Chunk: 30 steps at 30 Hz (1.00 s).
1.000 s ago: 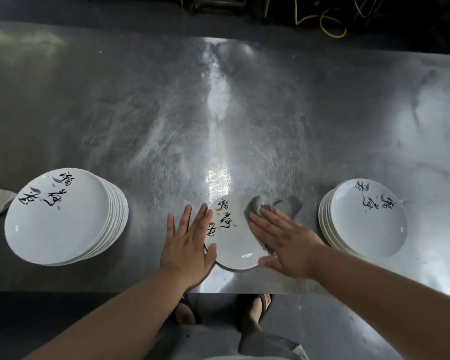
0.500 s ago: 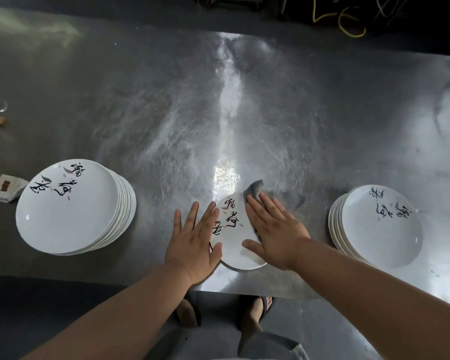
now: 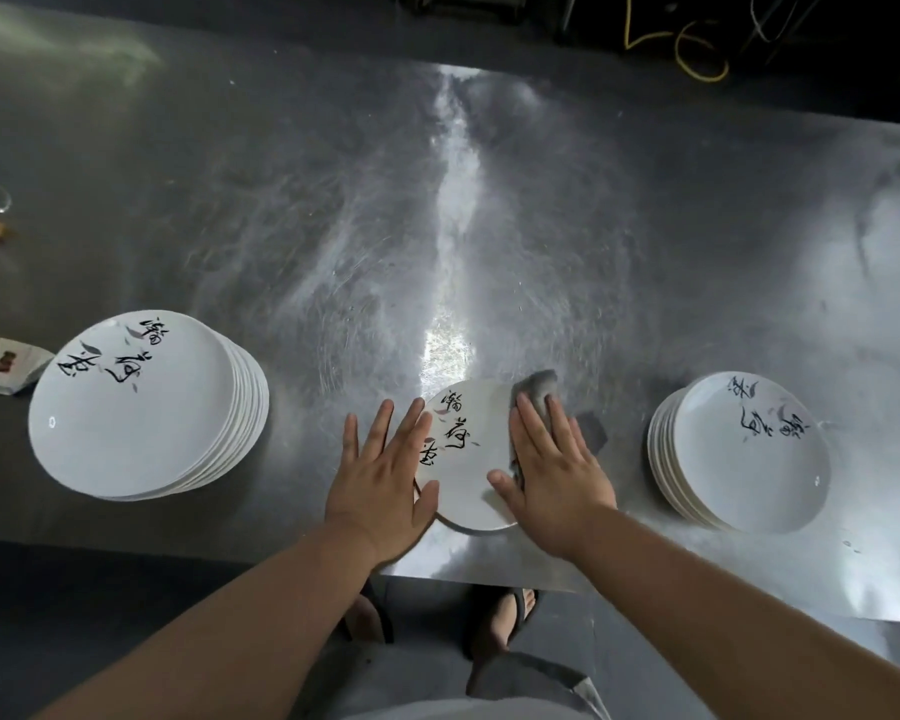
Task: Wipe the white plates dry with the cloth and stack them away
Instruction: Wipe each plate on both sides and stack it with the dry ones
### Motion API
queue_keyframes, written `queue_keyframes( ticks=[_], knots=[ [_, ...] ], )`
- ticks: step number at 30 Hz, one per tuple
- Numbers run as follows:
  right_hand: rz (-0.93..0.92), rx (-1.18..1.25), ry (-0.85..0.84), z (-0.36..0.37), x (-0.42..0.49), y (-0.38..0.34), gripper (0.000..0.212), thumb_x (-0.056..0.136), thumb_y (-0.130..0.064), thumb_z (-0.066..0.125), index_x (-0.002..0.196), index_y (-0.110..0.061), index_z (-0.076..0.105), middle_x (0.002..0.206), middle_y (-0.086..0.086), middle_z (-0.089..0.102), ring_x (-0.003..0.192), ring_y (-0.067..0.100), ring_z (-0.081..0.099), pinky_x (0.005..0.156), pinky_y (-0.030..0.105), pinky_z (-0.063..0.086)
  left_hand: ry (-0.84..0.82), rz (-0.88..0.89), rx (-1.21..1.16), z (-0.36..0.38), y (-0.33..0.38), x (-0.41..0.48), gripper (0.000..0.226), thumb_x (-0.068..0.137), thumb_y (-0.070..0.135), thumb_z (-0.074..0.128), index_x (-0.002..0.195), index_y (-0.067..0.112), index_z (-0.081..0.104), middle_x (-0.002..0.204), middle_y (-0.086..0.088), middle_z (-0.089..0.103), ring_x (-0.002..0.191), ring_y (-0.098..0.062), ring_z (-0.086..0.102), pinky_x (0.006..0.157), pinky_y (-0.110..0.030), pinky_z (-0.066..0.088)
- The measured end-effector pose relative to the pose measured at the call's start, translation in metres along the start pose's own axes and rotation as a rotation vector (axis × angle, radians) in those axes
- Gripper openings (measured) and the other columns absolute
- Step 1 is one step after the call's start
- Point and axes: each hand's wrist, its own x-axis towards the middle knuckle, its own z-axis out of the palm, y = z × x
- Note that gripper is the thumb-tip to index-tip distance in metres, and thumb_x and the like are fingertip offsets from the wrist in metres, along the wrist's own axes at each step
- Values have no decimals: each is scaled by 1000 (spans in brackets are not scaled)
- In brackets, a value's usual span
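Table [image 3: 541, 226] cut off L/R. 2 stacks, plates per stack uncountable: 9 o'clock stack [image 3: 136, 407], 3 o'clock stack [image 3: 749, 459]. 1 plate [image 3: 468, 475] at 6 o'clock; left hand [image 3: 380, 485] flat on its rim, right hand [image 3: 557, 475] flat, pressing mostly hidden cloth [image 3: 539, 387] on it.

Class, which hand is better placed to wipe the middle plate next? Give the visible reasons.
The right hand presses the grey cloth flat onto the plate. The left hand lies flat at the plate's left edge, without cloth.

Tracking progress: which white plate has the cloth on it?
The lone plate between the left stack and right stack: the right hand presses the grey cloth on it, the left hand touches its rim.
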Motion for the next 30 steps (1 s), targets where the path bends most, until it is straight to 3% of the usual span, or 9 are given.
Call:
queue_keyframes(
  ticks=[3,6,8,10,14,22,26,28,30],
  knots=[
    [10,-11,20,-1,13,-1,90,93,-74,-9,159,-18,-30,161,-7,-47,147,22,-46,129,45,-14,7,-22,-23,-1,0,0,82,98,55,27,166,22,-5,174,5,-16,160,-25,-18,127,-63,-1],
    [73,78,33,30,-37,-31,96,95,-72,6,164,-8,-13,172,6,-23,151,31,-39,128,44,-13,29,-30,-67,1,0,-1,83,94,51,38,167,24,7,175,5,-3,161,-26,-7,126,-65,5],
    [93,94,-24,40,-57,-39,99,94,-75,2,164,-6,-12,172,8,-23,150,34,-40,128,45,-13,32,-24,-69,3,0,-1,84,93,51,39,166,24,8,175,6,-1,162,-26,-5,126,-65,6],
    [123,110,-66,31,-44,-31,101,86,-77,-16,161,-10,-23,167,3,-36,146,35,-45,129,47,-13,29,-17,-46,3,0,0,84,94,54,35,166,25,1,175,7,-6,161,-26,-10,126,-64,2],
    [72,138,48,4,-7,-9,92,93,-73,0,158,-17,-32,161,-7,-47,149,30,-42,126,43,-15,0,-35,-12,-1,1,-2,83,98,60,25,165,26,-11,173,8,-18,159,-25,-19,126,-64,-2],
    [127,208,-15,33,-54,-36,100,85,-75,-8,163,-14,-22,168,-2,-34,151,30,-39,128,41,-12,-62,-127,70,-18,19,-12,84,98,69,16,163,25,-14,167,8,-36,156,-28,-28,119,-71,-14],
    [-30,129,47,1,-9,4,90,97,-75,16,165,-26,-16,169,-15,-29,155,22,-32,131,48,6,10,-3,26,-18,18,-30,71,102,70,21,156,27,40,174,7,-14,160,-24,-17,124,-64,-11],
    [-183,-20,43,-14,9,23,89,98,-74,22,166,-28,-12,169,-17,-25,157,21,-26,130,49,8,62,-42,-62,-27,9,-22,54,105,61,23,150,36,38,174,11,-15,159,-19,-21,125,-58,-15],
    [-299,-153,45,-23,24,34,89,99,-74,22,166,-26,-10,171,-14,-20,159,22,-21,131,47,5,27,-58,-73,-40,3,-9,57,107,57,23,160,42,15,172,13,-22,155,-18,-29,124,-55,-19]
  ],
)
